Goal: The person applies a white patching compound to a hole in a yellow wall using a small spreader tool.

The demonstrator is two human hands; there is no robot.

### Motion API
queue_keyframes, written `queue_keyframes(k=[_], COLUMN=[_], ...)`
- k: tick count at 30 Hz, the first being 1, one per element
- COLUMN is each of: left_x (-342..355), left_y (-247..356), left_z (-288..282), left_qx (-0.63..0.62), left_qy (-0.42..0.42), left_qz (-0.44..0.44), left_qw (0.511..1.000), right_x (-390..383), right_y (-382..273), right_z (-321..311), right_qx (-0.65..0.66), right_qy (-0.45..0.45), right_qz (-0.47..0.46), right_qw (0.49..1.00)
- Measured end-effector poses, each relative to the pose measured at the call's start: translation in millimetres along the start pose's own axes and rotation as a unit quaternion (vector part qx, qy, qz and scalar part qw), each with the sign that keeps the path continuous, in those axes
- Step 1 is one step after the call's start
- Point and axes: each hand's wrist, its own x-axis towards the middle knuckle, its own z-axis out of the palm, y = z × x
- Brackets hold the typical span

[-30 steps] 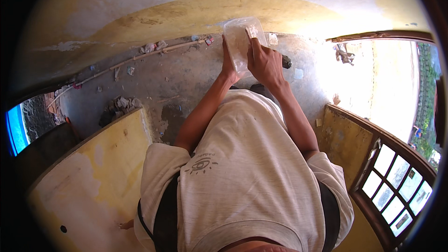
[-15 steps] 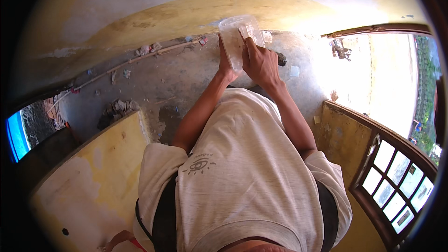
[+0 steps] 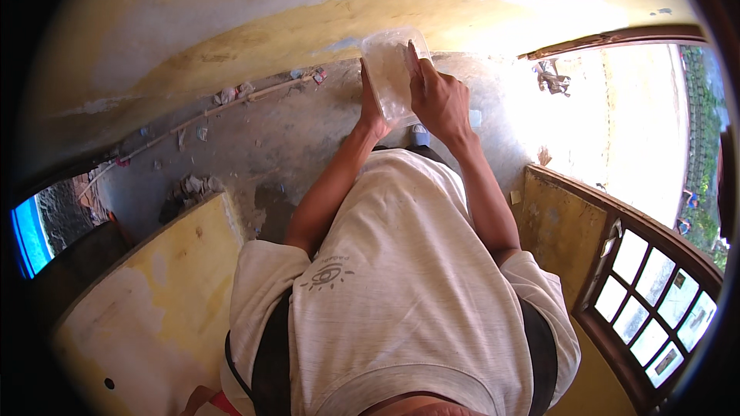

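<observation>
A clear, rectangular plastic tub (image 3: pixel 388 77) is tilted in front of my chest, with cloudy whitish smears inside. My left hand (image 3: pixel 373 112) grips it along its left side and lower corner, fingers running up the outer wall. Over the tub's right edge is my right hand (image 3: pixel 441 104), its index finger stretched up along the inside and the other fingers curled. Whatever those curled fingers hold is hidden behind the hand.
Ahead rises a yellow wall (image 3: pixel 308 27) with pale patches. A long pole (image 3: pixel 262 94) and scraps of litter lie along its foot. Crumpled rubbish (image 3: pixel 193 189) sits on the left. A low partition (image 3: pixel 154 277) stands left; a paned window (image 3: pixel 655 300) and bright doorway are right.
My right hand has turned and shifted right across the tub. The dark piece that stuck out beside it no longer shows. A shoe tip now appears below the tub.
</observation>
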Motion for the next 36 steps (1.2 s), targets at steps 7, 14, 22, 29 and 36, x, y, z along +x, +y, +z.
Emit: queue_keyframes(k=[7,14,22,29,36], left_x=[10,25,31,39,47], left_y=[-16,-41,-60,-71,-100], left_z=[26,28,49,56,79], left_qx=[0.061,0.066,0.033,0.046,0.014], left_qy=[0.002,0.016,0.015,-0.017,-0.002], left_qz=[-0.061,-0.052,-0.021,0.007,0.036], left_qw=[0.996,0.996,0.999,0.999,0.999], right_x=[5,-5,3,2,9], right_y=[50,41,77,96,94], right_z=[-28,-29,-39,-53,-78], right_qx=[0.035,0.096,0.098,0.1,0.098], right_qy=[-0.008,-0.028,-0.016,-0.027,0.003], right_qz=[0.087,0.051,0.008,-0.039,-0.046], right_qw=[0.996,0.994,0.995,0.994,0.994])
